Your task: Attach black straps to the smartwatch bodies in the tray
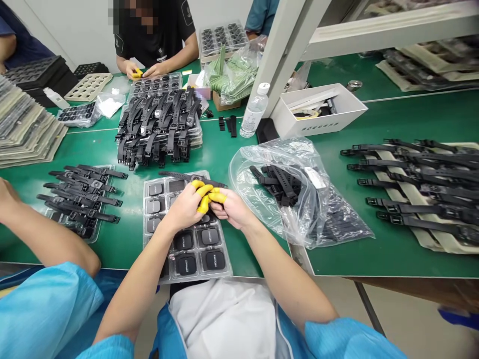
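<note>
Black watch with a long, bendy band: It (pixel 198 178) lies across the far end of the tray, just past the fingers and very near them. Its band sticks out to both sides.
Left hand: This bare hand (pixel 185 207) has yellow rubber covers (pixel 205 190) on some fingers. They bend in close to the other hand. What they pinch, if anything, is hidden.
Right hand: It (pixel 234 207) comes in from the other side, its covered fingertips meeting the left ones. Whether they are clamped on the band or on a small part, one cannot tell.
Good handling: One hand would do best to keep the piece still while the other makes small, soft moves. Staying low over the tray would help catch a dropped bit, and a light pinch would spare the watch face.
Clear plastic tray with square black pieces: It (pixel 229 271) sits under both hands.
Clear plastic bag of black bands: It (pixel 329 199) lies to the right of the hands.
Green surface: It (pixel 258 262) holds the tray and bag.
Black watches in a pile: They (pixel 160 117) sit on stacked trays beyond the hands.
Clear bottle: It (pixel 254 112) stands past the bag.
</note>
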A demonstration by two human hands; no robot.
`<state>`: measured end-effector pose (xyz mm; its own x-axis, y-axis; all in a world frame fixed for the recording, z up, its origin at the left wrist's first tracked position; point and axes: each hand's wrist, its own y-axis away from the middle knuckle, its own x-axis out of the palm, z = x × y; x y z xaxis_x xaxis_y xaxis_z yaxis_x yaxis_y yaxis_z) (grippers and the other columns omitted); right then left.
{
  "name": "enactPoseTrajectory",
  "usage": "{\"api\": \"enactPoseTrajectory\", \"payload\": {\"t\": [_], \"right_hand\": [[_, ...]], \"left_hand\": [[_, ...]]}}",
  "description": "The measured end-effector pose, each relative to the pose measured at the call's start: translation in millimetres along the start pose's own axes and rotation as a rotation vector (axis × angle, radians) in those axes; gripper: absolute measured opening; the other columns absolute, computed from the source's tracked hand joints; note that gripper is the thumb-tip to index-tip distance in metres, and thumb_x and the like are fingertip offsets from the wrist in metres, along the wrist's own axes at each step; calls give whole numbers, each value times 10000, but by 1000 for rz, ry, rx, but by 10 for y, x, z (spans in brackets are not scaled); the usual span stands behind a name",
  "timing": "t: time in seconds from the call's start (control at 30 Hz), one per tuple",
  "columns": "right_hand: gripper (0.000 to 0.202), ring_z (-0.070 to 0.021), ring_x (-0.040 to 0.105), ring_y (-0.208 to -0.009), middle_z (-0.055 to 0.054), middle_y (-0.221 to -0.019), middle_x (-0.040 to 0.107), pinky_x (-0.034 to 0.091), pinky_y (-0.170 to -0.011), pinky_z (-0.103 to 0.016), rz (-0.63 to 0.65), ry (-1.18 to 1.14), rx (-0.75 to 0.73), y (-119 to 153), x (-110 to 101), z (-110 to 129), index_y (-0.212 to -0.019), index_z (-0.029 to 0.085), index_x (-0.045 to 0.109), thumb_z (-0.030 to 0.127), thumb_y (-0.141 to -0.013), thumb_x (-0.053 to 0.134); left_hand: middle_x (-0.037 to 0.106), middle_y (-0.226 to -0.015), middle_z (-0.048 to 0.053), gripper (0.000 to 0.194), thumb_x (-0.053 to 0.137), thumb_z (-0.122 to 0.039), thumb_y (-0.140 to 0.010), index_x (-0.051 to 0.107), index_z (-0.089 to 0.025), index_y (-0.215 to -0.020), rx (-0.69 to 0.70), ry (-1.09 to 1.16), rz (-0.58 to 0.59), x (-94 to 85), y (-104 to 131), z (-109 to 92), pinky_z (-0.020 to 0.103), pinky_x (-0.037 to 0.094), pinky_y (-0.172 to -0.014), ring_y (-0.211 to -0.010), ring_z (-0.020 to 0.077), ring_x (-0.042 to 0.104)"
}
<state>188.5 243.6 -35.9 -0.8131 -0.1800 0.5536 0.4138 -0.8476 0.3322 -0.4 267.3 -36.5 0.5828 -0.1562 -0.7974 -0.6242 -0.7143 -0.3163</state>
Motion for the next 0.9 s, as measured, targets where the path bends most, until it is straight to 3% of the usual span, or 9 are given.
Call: {"api": "enactPoseTrajectory", "payload": {"t": [0.1, 0.2, 0.33, 0.4, 0.5, 0.67, 0.8, 0.9], "right_hand": [[320, -44, 205, -390, 118, -500, 414, 116, -395, -187, 35, 11, -14, -4, 3, 6, -838, 227, 514, 423, -798, 763], [361, -72, 281, -401, 109, -526, 448, 192, -401, -206, 36, 91, -110, -15, -2, 6, -875, 239, 509, 510, -831, 744], [314, -135, 520, -589, 38, -725, 630, 412, -567, -270, -67, 485, -400, -23, -66, 29, -995, 227, 596, 513, -905, 688], [278, -165, 588, -739, 1, -880, 699, 453, -702, -304, -73, 696, -479, -12, -119, 64, -1058, 220, 642, 476, -951, 636], [253, -177, 591, -788, 2, -901, 709, 434, -754, -316, -47, 891, -439, 23, -190, 135, -1042, 221, 663, 444, -1005, 552], [214, -159, 531, -691, 20, -774, 647, 360, -670, -291, -29, 1043, -337, 80, -216, 221, -844, 224, 606, 294, -1011, 491], [208, -155, 489, -599, 28, -664, 605, 320, -618, -293, 2, 1049, -320, 115, -201, 266, -822, 232, 608, 262, -1007, 517], [187, -191, 568, -662, -4, -739, 669, 385, -662, -309, -103, 1053, -377, 152, -301, 337, -997, 233, 673, 369, -1028, 549]], "left_hand": [[628, -1279, 144, 396, 427, -237, -1072, 585, -187, -1432, 14, 82, -8, -32, -8, 9, 427, 567, -1070, -1213, 250, 636], [635, -1360, 134, 432, 482, -265, -1069, 527, -220, -1496, 24, 147, -31, -50, -30, 6, 438, 545, -1114, -1284, 252, 625], [648, -1428, 132, 504, 489, -207, -1031, 485, -216, -1535, -56, 66, -92, -152, -60, -11, 444, 545, -1120, -1305, 258, 640], [684, -1396, 120, 519, 475, -177, -1006, 504, -212, -1523, -142, -23, -68, -292, -62, -17, 435, 567, -1082, -1255, 260, 673], [737, -1311, 101, 450, 486, -195, -989, 612, -217, -1419, -212, -155, 40, -583, -47, -21, 427, 586, -1021, -1173, 276, 710], [763, -1025, 114, 367, 515, -195, -942, 750, -230, -1221, -244, -517, 166, -981, -36, 11, 439, 587, -864, -1002, 327, 719], [761, -956, 108, 376, 502, -155, -889, 783, -239, -1125, -258, -611, 273, -1085, -58, 139, 439, 569, -858, -940, 319, 710], [773, -1062, 121, 399, 458, -198, -923, 770, -206, -1171, -290, -503, 285, -1110, -56, 268, 423, 570, -879, -959, 301, 716]]}}
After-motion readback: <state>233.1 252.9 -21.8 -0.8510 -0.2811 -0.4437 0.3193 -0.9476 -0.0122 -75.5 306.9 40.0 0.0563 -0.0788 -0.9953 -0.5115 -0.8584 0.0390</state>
